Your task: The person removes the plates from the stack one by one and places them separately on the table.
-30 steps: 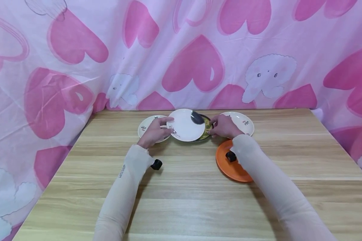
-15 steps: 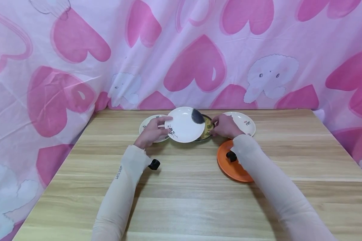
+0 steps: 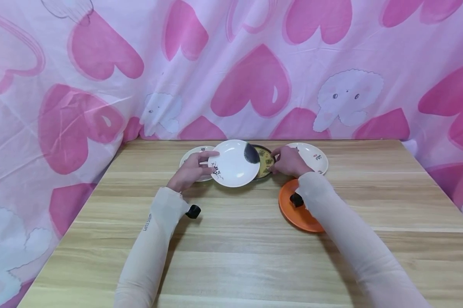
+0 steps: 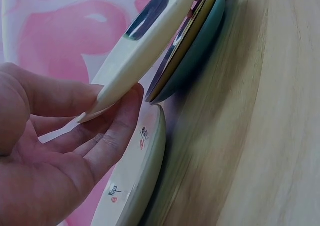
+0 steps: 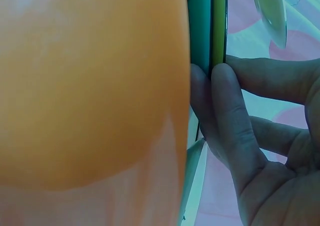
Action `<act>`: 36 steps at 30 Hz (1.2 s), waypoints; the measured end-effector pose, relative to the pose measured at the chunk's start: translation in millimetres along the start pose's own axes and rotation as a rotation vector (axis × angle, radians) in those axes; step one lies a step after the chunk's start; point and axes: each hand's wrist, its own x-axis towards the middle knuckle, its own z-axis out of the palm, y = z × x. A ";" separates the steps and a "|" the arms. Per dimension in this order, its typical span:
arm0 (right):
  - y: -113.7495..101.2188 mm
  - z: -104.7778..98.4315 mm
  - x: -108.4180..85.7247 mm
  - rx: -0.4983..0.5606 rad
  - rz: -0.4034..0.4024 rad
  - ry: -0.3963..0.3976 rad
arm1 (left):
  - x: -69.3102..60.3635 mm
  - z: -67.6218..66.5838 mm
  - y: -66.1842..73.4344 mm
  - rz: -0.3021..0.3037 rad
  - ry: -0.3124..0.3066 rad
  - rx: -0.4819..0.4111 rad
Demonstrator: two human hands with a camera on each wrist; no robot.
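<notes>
My left hand (image 3: pixel 189 171) pinches the left rim of a white plate (image 3: pixel 233 171) with a dark patch and a small floral print. In the left wrist view that plate (image 4: pixel 135 60) is raised and tilted, apart from the plates below. My right hand (image 3: pixel 289 161) pinches the right rim of a yellow patterned plate (image 3: pixel 264 162), partly hidden behind the white one. Under the yellow plate lies a teal plate (image 5: pixel 200 30), seen in the right wrist view, with my fingertips at both rims.
White printed plates lie at the back, one on the left (image 3: pixel 185 159) and one on the right (image 3: pixel 319 159). An orange plate (image 3: pixel 293 211) lies nearer, partly under the right forearm. A pink heart-print cloth (image 3: pixel 250 81) hangs behind the wooden table (image 3: pixel 231 256).
My left hand has drawn the white plate slightly left and toward me, uncovering more of the yellow plate. The right hand stays nearly in place at the yellow plate's rim.
</notes>
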 end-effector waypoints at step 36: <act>-0.6 2.5 2.5 -0.017 -0.007 0.027 | -10.5 -9.0 0.0 0.037 -0.036 0.045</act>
